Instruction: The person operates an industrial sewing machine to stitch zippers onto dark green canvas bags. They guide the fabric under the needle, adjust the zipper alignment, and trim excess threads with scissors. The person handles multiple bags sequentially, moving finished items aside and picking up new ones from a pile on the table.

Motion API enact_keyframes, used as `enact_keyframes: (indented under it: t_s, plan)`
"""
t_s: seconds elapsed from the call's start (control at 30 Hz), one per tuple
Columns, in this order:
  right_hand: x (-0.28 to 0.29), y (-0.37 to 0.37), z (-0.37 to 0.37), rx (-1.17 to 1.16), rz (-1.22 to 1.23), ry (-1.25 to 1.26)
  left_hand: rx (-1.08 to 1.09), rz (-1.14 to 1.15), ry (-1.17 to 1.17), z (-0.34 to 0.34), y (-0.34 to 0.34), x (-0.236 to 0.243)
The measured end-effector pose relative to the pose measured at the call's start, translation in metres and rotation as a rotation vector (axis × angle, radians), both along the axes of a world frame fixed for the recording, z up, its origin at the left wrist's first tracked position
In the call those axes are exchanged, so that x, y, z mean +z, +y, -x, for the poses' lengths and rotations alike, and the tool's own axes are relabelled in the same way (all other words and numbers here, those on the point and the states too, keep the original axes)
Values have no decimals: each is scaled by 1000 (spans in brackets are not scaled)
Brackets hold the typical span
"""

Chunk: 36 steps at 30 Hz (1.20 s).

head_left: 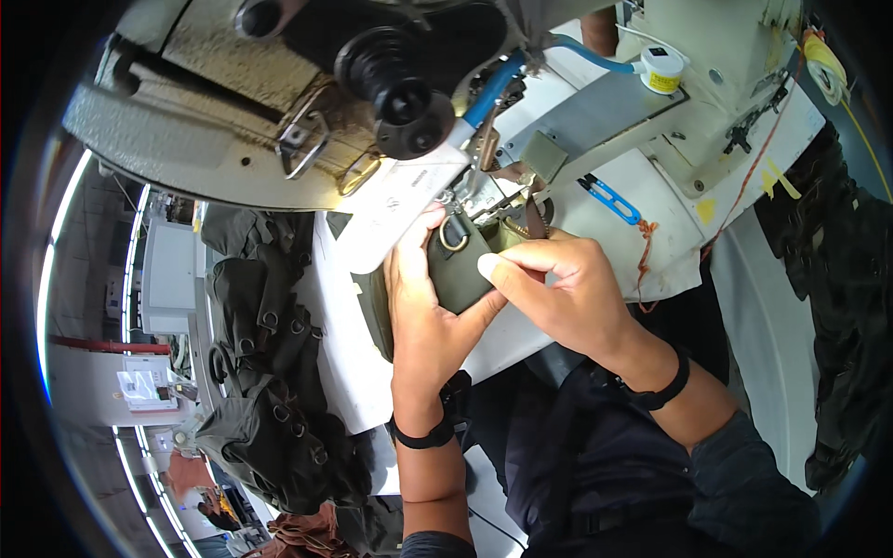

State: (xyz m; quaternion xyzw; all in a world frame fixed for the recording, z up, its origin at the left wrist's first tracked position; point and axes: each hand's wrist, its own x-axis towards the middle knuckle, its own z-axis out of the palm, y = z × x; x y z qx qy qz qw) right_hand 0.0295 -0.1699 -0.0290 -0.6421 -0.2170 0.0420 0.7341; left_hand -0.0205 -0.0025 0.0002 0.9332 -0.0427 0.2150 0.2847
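Observation:
A dark olive fabric bag piece (pixel 465 284) lies beneath the sewing machine's needle area (pixel 484 191). My left hand (pixel 423 321) is wrapped round its left side, thumb across the front and fingers partly hidden behind it. The thumb and index finger of my right hand (pixel 577 298) pinch at its right edge, close to a brass-coloured zipper (pixel 514 229). On the fabric's upper part sits a metal hook or ring (pixel 454 233). A white plate-like cover (pixel 400 200) of the machine juts over the upper left of the work.
The sewing machine's arm (pixel 223 121) spans the top. Blue thread snips (pixel 614 200) with an orange cord (pixel 645 251) lie on the table at right. Several dark olive bags with metal rings (pixel 270 400) are heaped at left. More dark fabric (pixel 842 307) hangs at far right.

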Motion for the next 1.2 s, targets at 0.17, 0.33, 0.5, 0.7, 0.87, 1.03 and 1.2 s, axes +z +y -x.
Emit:
enact_keyframes:
  t_s: [0.17, 0.33, 0.5, 0.7, 0.87, 1.03, 1.2]
  plan:
    - [-9, -19, -9, -207, 351, -444, 2, -61, 46, 4, 4, 3]
    - [-30, -42, -7, -280, 322, -587, -13, -80, -11, 8, 3, -3]
    - [-58, -26, -31, -27, -290, 77, 42, -104, -203, 10, 1, -8]
    - [-74, 5, -29, 20, -125, -223, 122, -412, -385, 5, -20, -8]
    - [-69, -3, -32, -48, -16, -492, 269, -331, -420, -1, -33, -10]
    - [-58, -2, -32, 292, -206, 21, 335, -76, -351, -3, -40, -11]
    - [-49, -15, -32, 323, -163, 94, 310, 205, -307, -6, -42, -18]
